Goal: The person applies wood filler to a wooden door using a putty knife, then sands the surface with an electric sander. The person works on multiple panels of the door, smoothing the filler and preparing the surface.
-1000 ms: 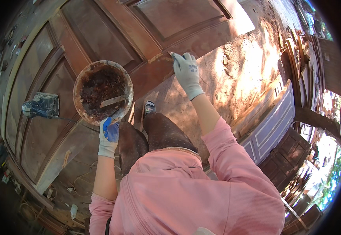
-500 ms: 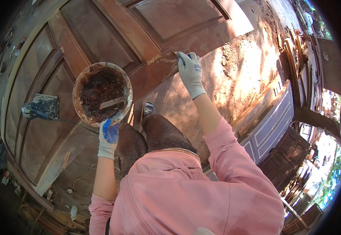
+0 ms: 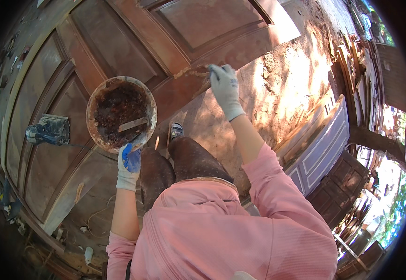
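now r grip [image 3: 224, 87] slightly further right along door [image 3: 179, 91] — can't tell if holding; l grip [image 3: 129, 164] has bucket [image 3: 90, 116]

Dappled sun on grnd [image 3: 282, 86], R-side glare, dk edges.

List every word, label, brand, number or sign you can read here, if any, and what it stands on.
No text is readable.
Right glove: dark print on the back, too blurred to read.
Waistband: marks too small to tell if lettering.
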`<state>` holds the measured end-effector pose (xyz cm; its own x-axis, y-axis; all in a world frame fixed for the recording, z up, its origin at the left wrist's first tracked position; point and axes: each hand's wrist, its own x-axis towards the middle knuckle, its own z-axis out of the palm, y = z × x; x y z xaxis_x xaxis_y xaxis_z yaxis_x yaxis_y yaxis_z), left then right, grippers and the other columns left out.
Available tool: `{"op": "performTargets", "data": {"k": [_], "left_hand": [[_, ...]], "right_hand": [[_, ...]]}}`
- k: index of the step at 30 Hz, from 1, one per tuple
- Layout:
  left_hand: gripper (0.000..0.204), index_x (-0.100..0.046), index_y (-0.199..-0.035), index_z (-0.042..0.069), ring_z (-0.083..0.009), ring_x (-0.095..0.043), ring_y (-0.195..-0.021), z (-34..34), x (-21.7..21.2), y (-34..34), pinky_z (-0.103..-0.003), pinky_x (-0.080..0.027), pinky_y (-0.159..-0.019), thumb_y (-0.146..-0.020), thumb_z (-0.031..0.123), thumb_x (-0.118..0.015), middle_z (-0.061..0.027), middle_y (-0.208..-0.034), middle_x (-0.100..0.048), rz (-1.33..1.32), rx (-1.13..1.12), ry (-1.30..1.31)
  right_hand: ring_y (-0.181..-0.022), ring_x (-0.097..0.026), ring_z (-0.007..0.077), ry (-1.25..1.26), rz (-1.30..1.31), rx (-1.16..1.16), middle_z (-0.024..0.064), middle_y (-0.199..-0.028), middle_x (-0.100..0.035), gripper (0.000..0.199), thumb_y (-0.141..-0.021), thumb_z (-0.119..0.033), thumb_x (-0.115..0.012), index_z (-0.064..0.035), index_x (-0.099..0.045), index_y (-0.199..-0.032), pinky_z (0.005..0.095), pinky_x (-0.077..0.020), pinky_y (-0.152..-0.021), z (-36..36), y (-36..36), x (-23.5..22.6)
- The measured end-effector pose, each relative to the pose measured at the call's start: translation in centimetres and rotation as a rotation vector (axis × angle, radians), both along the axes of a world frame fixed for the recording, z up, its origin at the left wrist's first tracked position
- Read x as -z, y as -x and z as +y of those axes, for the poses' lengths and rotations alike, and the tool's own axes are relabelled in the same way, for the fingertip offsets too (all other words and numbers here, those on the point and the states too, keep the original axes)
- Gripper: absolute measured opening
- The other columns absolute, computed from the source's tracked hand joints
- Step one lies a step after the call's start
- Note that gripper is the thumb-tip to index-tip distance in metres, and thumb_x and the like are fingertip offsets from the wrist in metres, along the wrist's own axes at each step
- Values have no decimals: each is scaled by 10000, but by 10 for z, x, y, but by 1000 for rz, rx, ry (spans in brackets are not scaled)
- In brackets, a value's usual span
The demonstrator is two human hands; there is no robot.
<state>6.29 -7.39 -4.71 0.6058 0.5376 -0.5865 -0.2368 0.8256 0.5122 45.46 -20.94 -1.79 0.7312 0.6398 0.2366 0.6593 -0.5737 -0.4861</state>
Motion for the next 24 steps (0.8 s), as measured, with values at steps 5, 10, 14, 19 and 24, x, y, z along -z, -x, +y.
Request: {"op": "performTargets", "data": {"k": [5, 10, 14, 19, 24], "left_hand": [[483, -577, -1389, 51, -272, -608, -1273, -3, -3, -3, -438, -470, -1124, -934, 182, -673, -106, -1390, -637, 14, 11, -81], [470, -581, -1381, 52, -268, -604, -1278, -2, -1, -2, -443, -468, -1125, -940, 188, -669, -106, -1385, -639, -15, 26, -19], [455, -585, -1377, 52, -267, -605, -1276, -4, 3, 4, -442, -469, -1122, -950, 190, -660, -106, -1382, -641, 36, 35, -130], [447, -586, -1374, 54, -266, -605, -1273, -2, 2, 1, -432, -470, -1118, -954, 187, -659, -103, -1385, -640, 10, 5, -45], [425, -604, -1350, 48, -264, -607, -1265, -2, 4, 5, -425, -466, -1118, -953, 189, -664, -103, -1379, -643, 28, 12, -65]], "right_hand": [[-985, -577, 332, 17, -48, 146, 144, -1032, -620, 279, -953, -152, -626, -139, -740, -1207, 453, -508, -891, 0, -24, 1], [-980, -581, 334, 89, 2, -30, 125, -1031, -613, 298, -937, -154, -644, -157, -737, -1220, 452, -529, -865, -10, 10, 2], [-982, -582, 340, -9, 22, 16, 124, -972, -604, 317, -933, -140, -642, -113, -730, -1236, 453, -504, -883, 1, 1, -5], [-991, -595, 348, 78, -14, -119, 121, -1036, -621, 280, -929, -155, -641, -129, -735, -1192, 462, -530, -848, 6, 28, 3], [-987, -592, 350, 20, -1, -75, 124, -1031, -623, 274, -929, -163, -637, -123, -729, -1184, 466, -530, -854, 13, 22, -2]]}}
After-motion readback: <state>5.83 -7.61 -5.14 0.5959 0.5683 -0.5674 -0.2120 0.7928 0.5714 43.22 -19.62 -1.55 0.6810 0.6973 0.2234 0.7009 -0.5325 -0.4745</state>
